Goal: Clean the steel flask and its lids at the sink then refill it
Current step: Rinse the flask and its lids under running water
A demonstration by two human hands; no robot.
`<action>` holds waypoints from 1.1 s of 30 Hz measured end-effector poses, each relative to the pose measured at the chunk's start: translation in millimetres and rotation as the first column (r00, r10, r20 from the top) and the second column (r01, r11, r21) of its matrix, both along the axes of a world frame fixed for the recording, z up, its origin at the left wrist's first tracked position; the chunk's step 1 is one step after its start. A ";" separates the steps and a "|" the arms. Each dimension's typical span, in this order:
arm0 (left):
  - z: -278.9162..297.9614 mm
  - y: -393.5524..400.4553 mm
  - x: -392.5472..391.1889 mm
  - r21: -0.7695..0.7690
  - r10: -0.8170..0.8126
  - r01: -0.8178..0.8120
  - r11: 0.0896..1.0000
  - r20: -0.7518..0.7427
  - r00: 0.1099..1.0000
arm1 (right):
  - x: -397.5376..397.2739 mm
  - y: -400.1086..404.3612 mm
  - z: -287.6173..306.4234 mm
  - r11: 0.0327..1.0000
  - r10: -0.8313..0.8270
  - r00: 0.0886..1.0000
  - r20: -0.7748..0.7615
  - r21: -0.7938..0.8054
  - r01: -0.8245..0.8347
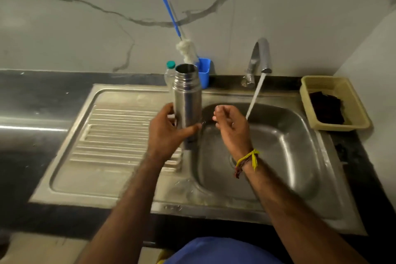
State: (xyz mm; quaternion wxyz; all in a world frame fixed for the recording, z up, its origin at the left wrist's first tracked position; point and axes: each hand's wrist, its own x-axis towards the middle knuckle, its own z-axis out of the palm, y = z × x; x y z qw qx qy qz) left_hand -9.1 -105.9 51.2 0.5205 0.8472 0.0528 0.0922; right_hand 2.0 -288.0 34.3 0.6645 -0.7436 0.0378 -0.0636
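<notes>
The steel flask (186, 96) stands upright with its mouth open and no lid on, above the ridge between drainboard and basin. My left hand (167, 130) grips its lower body, thumb across the front. My right hand (230, 128) hovers just right of the flask over the basin, fingers loosely curled and holding nothing. The tap (260, 58) runs, its stream (255, 96) falling into the steel sink (300, 156) just right of my right hand. A bottle brush (184, 49) with a blue handle sticks up behind the flask. No lids are visible.
A blue holder (204, 70) and a clear plastic bottle with a green cap (170, 68) stand behind the flask on the dark counter. A beige basket (334, 103) with a dark cloth sits right of the sink. The ribbed drainboard (120, 135) lies to the left.
</notes>
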 end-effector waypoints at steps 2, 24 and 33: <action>6.1 29.9 -0.5 0.012 0.107 -0.108 0.994 0.036 0.994 | 0.6 19.6 -17.8 0.995 0.061 0.997 -0.042 -0.076 -0.064; -65.2 118.2 22.1 -0.137 0.291 -0.291 0.947 -0.026 0.956 | 25.9 69.6 -74.5 0.700 0.170 0.974 -0.147 -0.678 -0.224; -71.9 105.2 15.6 -0.150 0.288 -0.297 0.943 -0.082 0.954 | 6.5 19.3 -82.7 0.781 -0.015 0.995 -0.099 -0.622 -0.050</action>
